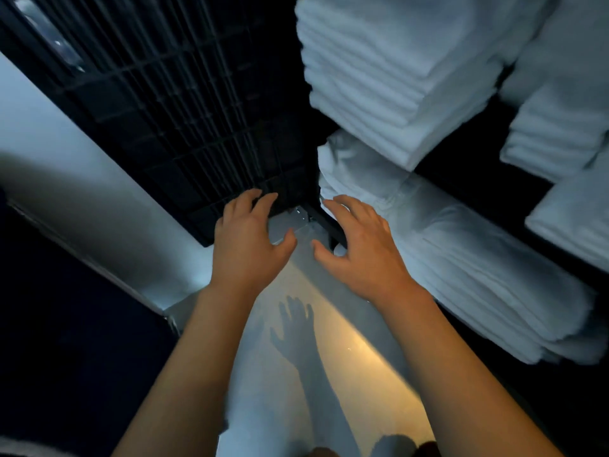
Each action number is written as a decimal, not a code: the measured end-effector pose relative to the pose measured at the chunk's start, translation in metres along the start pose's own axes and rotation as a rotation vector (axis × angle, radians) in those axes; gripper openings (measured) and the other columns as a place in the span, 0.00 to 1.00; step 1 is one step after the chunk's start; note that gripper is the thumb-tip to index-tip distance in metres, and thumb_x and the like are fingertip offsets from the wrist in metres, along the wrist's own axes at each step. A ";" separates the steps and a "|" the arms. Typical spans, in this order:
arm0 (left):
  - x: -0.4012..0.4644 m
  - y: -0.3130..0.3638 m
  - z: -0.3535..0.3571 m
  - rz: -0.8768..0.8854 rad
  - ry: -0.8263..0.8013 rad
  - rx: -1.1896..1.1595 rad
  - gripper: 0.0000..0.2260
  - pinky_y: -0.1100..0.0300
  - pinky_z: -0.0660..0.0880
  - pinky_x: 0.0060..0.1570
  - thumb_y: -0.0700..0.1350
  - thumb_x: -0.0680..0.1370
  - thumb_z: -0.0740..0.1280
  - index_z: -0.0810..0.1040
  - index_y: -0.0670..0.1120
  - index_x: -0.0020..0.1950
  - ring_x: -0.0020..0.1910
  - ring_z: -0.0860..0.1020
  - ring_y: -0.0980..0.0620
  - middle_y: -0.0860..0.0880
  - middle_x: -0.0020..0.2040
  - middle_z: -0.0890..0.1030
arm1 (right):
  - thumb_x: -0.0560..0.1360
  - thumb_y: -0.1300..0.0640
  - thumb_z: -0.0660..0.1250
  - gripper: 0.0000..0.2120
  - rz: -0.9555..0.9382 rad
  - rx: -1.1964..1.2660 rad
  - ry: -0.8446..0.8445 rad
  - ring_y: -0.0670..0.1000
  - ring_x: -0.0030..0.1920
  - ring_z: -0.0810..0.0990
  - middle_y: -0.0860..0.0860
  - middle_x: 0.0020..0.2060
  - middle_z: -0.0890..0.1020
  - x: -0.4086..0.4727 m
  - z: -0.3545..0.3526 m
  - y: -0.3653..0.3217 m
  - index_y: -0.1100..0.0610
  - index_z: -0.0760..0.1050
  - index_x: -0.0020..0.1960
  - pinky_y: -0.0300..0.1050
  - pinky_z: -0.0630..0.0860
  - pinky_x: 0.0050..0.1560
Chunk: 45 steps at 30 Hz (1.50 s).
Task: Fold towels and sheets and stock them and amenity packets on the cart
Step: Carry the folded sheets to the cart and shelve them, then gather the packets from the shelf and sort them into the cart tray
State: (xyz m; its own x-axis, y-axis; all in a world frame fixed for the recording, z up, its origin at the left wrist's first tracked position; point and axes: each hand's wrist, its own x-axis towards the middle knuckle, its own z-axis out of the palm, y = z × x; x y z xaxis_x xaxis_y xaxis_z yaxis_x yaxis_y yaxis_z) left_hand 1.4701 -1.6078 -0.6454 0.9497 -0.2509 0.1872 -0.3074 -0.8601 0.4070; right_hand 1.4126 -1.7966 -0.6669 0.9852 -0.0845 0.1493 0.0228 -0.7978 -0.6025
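Folded white towels fill the cart's shelves on the right: a tall stack (395, 77) on an upper shelf and a long lower stack (478, 268) beneath it. My left hand (247, 242) hovers with loosely spread fingers by the corner of a dark wire grid panel (184, 103) and holds nothing. My right hand (359, 245) is spread too, its fingertips close to the end of the lower stack; I cannot tell if they touch it. Both forearms reach in from below.
More folded white towels (560, 127) sit at the far right. A pale wall or pillar (66, 166) runs down the left. The floor (346, 357) below is lit warm and shows the shadow of a hand. The scene is dim.
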 end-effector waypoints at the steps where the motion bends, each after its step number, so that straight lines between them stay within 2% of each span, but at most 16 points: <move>1: 0.003 0.010 -0.022 -0.005 0.012 -0.019 0.28 0.39 0.72 0.67 0.56 0.76 0.70 0.74 0.48 0.75 0.71 0.70 0.44 0.47 0.73 0.72 | 0.75 0.38 0.62 0.34 0.000 0.003 -0.005 0.46 0.76 0.63 0.45 0.75 0.68 0.003 -0.017 -0.018 0.49 0.67 0.78 0.50 0.62 0.75; 10: 0.030 0.073 -0.224 -0.030 0.097 -0.025 0.26 0.41 0.71 0.68 0.56 0.78 0.69 0.74 0.49 0.74 0.71 0.69 0.45 0.49 0.73 0.72 | 0.76 0.38 0.63 0.31 -0.045 0.022 0.006 0.47 0.72 0.67 0.43 0.72 0.69 0.036 -0.169 -0.166 0.48 0.69 0.76 0.50 0.66 0.72; 15: 0.043 0.094 -0.328 -0.019 0.180 -0.019 0.25 0.42 0.72 0.68 0.56 0.78 0.68 0.73 0.50 0.74 0.72 0.69 0.48 0.51 0.73 0.72 | 0.78 0.40 0.65 0.30 -0.155 0.041 0.032 0.44 0.73 0.65 0.42 0.73 0.68 0.062 -0.239 -0.245 0.48 0.68 0.76 0.45 0.64 0.71; 21: 0.039 0.105 -0.434 -0.063 0.318 0.033 0.24 0.45 0.74 0.65 0.55 0.77 0.69 0.75 0.50 0.72 0.67 0.73 0.46 0.50 0.70 0.74 | 0.78 0.41 0.65 0.29 -0.324 0.081 0.037 0.46 0.73 0.66 0.42 0.72 0.69 0.088 -0.299 -0.328 0.50 0.68 0.76 0.53 0.69 0.72; 29: 0.001 0.122 -0.568 -0.130 0.509 0.173 0.25 0.45 0.75 0.63 0.57 0.76 0.65 0.76 0.49 0.71 0.67 0.73 0.44 0.49 0.70 0.75 | 0.78 0.40 0.65 0.29 -0.579 0.152 0.064 0.46 0.75 0.64 0.43 0.73 0.68 0.098 -0.359 -0.444 0.47 0.67 0.76 0.54 0.66 0.74; 35: -0.055 0.126 -0.662 -0.196 0.612 0.323 0.25 0.43 0.73 0.66 0.56 0.77 0.67 0.76 0.48 0.72 0.69 0.73 0.44 0.48 0.72 0.74 | 0.76 0.36 0.59 0.31 -0.761 0.246 0.072 0.45 0.73 0.65 0.42 0.73 0.68 0.083 -0.397 -0.533 0.46 0.67 0.76 0.54 0.68 0.73; 40: -0.119 0.126 -0.716 -0.293 0.737 0.401 0.25 0.41 0.73 0.65 0.57 0.77 0.66 0.77 0.47 0.71 0.69 0.73 0.42 0.47 0.72 0.75 | 0.77 0.38 0.62 0.29 -0.918 0.293 0.039 0.45 0.73 0.66 0.41 0.74 0.67 0.059 -0.397 -0.598 0.45 0.67 0.76 0.54 0.69 0.71; 45: -0.198 0.114 -0.751 -0.421 0.830 0.509 0.25 0.41 0.74 0.63 0.57 0.75 0.66 0.78 0.47 0.70 0.67 0.74 0.41 0.45 0.70 0.76 | 0.79 0.41 0.65 0.28 -1.095 0.367 -0.023 0.48 0.73 0.67 0.43 0.73 0.69 0.022 -0.377 -0.663 0.49 0.69 0.76 0.54 0.69 0.71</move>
State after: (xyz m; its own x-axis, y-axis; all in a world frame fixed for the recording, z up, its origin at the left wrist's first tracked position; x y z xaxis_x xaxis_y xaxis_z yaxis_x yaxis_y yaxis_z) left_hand 1.2025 -1.3229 0.0355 0.5767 0.3275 0.7485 0.2807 -0.9398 0.1949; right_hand 1.3550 -1.4949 0.0313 0.4095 0.5593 0.7208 0.9114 -0.2147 -0.3512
